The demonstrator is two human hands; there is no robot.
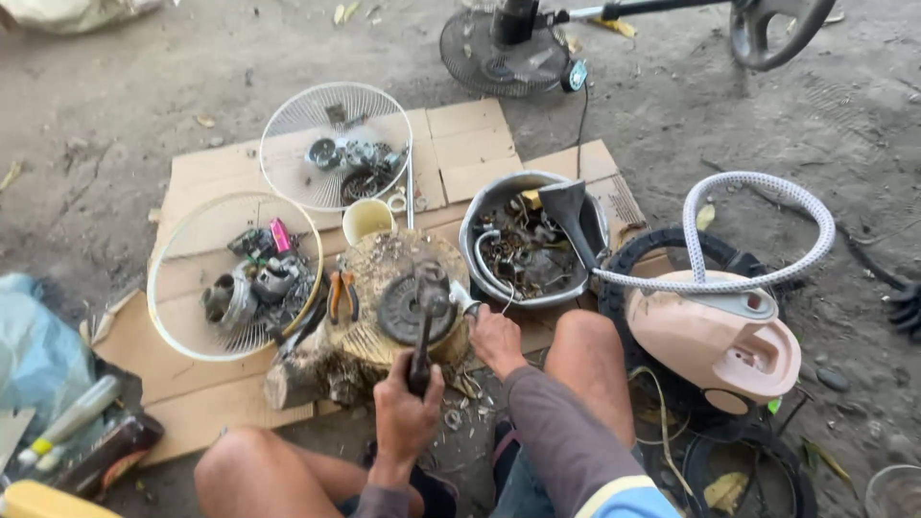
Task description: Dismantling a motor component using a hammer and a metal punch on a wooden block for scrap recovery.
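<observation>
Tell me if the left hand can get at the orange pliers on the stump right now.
Probably yes, but not at once. The pliers lie bare on the stump edge, just beyond the left hand, with nothing across them. That hand is shut on a tool handle, so it must drop that first.

- A pink vacuum cleaner (715,341) lies on a black tyre (662,259), its grey hose (767,206) looping above it.
- A metal bowl (499,197) holds scrap parts and a dark funnel (568,213).
- Two wire fan guards (288,129) (177,259) on flattened cardboard (470,144) carry small motor parts.
- Orange-handled pliers (342,293) lie just beside a pale cup (367,220).
- A black fan base (504,48) stands on the dirt ground (115,96).
</observation>
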